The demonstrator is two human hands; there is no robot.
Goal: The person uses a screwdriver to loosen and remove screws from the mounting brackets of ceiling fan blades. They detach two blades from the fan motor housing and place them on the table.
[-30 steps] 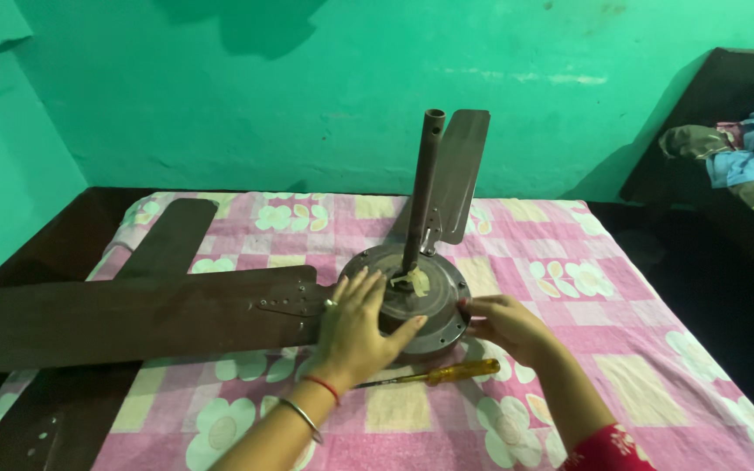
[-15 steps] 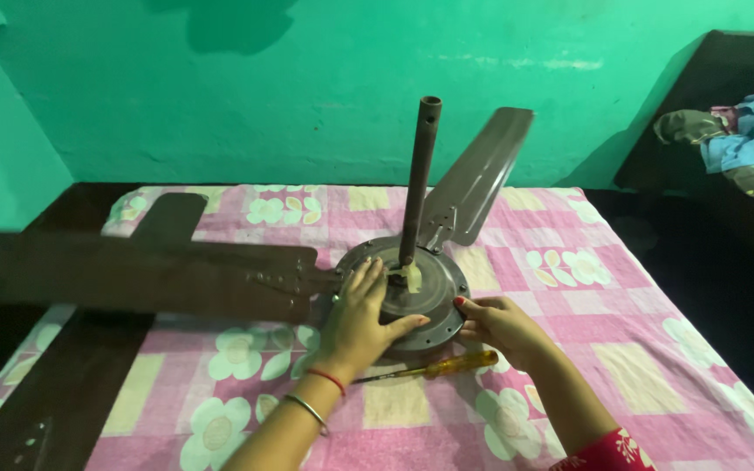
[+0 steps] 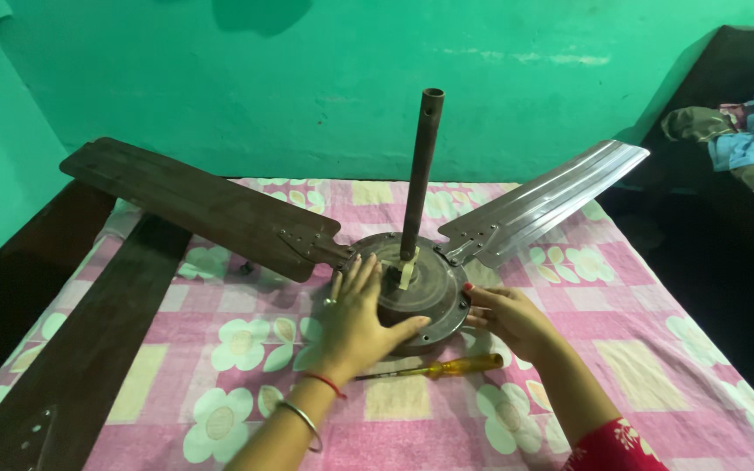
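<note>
Metal fan hub [image 3: 421, 292], mid-frame on the bed [image 3: 639, 366], looks heavy, rigid, smooth; left hand [image 3: 361, 316] lies open on top, right hand [image 3: 508, 316] cups its rim; blades [image 3: 211, 205] seem springy, so the hub grips best.

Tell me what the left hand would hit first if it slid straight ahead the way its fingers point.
Probably the upright rod rising from the fan motor housing; the left hand already lies flat on that housing.
</note>
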